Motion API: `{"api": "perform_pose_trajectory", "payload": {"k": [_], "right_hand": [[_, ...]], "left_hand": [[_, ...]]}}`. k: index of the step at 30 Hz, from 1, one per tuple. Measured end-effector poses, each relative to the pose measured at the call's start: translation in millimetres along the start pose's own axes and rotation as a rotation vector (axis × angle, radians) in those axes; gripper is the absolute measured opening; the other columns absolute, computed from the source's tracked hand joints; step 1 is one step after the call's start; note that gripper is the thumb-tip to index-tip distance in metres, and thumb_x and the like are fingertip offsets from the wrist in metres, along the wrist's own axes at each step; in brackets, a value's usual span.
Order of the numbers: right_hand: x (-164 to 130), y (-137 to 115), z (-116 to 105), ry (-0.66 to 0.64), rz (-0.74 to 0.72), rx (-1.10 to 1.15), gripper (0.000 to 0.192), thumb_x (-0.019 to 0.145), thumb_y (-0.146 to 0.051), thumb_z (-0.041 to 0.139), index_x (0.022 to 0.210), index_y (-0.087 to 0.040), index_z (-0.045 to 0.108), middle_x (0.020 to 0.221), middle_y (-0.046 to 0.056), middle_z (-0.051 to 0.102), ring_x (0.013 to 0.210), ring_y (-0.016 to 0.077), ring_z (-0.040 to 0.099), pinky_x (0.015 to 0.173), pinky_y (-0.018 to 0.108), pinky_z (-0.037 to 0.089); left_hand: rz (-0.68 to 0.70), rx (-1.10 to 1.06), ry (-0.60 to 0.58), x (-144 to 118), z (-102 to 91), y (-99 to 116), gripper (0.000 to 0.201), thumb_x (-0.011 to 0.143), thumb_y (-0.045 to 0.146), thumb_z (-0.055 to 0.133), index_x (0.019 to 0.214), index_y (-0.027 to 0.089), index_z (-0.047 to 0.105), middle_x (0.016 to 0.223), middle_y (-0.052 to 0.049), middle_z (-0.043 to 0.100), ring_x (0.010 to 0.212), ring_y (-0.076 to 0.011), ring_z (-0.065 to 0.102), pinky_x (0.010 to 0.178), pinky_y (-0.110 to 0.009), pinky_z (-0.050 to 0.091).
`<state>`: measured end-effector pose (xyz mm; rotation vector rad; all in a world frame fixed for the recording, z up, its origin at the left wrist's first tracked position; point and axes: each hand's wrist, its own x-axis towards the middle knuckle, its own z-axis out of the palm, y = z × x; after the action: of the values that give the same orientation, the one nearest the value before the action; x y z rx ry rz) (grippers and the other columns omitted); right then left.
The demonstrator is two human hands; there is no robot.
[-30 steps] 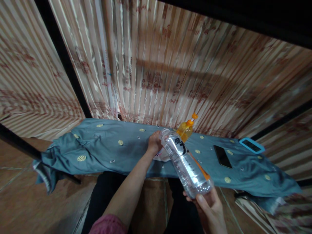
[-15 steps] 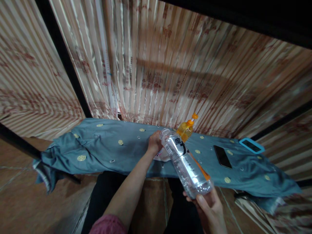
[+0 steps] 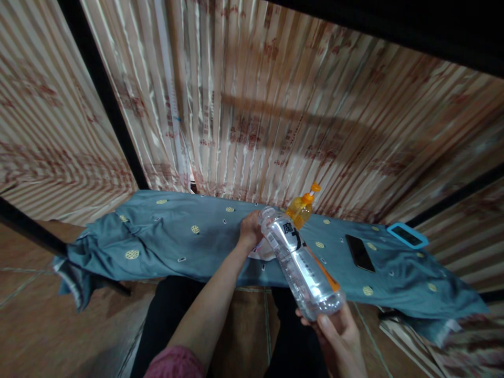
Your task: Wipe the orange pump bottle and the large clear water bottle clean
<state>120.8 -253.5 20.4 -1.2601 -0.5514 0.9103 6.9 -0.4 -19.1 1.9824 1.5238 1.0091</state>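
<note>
Clear plastic, the bottle [image 3: 301, 268] lies tilted in the air above the near edge of the worktop [image 3: 165, 244], its base gripped by the right hand [image 3: 338, 336], fingers closed around it, its neck pointing away. The left hand [image 3: 250, 231] is curled at the bottle's mouth, over a white object I cannot identify. Just behind stands an orange spray bottle [image 3: 300, 209]. On the blue-grey cloth to the right lie a black phone [image 3: 359, 252] and a blue-edged device [image 3: 407, 234].
</note>
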Motion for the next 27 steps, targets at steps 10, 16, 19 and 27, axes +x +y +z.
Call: {"api": "perform_pose_trajectory", "payload": {"k": [10,16,19,27], "right_hand": [[2.1,4.6,-2.1,0.012,-0.01,0.016,0.071,0.059,-0.054,0.096,0.113,-0.021,0.063,0.077,0.002,0.08,0.065,0.0162,0.074,0.063,0.022,0.058],[2.8,7.1,-5.2,0.0,-0.011,0.025,0.074,0.06,-0.053,0.096,0.116,-0.02,0.06,0.08,0.003,0.081,0.067,0.018,0.075,0.064,0.024,0.059],[3.9,10.5,-7.3,-0.001,-0.018,0.025,0.075,0.061,-0.053,0.095,0.117,-0.019,0.059,0.083,0.005,0.081,0.069,0.021,0.076,0.064,0.028,0.06],[5.9,14.3,-7.2,-0.023,-0.054,0.074,0.073,0.065,-0.049,0.094,0.121,-0.02,0.059,0.085,0.004,0.08,0.068,0.0201,0.076,0.063,0.026,0.059]], "left_hand": [[-0.005,0.011,-0.003,2.2,0.5,-0.6,0.022,0.092,0.03,0.066,0.106,0.015,0.072,0.109,-0.014,0.077,0.105,-0.0288,0.071,0.091,-0.035,0.054],[-0.008,0.024,0.006,1.7,2.2,-3.0,0.025,0.093,0.031,0.063,0.111,0.016,0.072,0.111,-0.013,0.076,0.106,-0.0281,0.071,0.092,-0.033,0.054],[-0.002,0.035,0.003,2.2,3.8,-5.2,0.025,0.094,0.032,0.062,0.111,0.015,0.071,0.11,-0.013,0.076,0.106,-0.0279,0.071,0.092,-0.033,0.054],[0.027,0.023,0.003,4.5,5.3,-10.2,0.026,0.092,0.031,0.064,0.113,0.016,0.069,0.113,-0.013,0.076,0.112,-0.0266,0.069,0.096,-0.033,0.053]]}}
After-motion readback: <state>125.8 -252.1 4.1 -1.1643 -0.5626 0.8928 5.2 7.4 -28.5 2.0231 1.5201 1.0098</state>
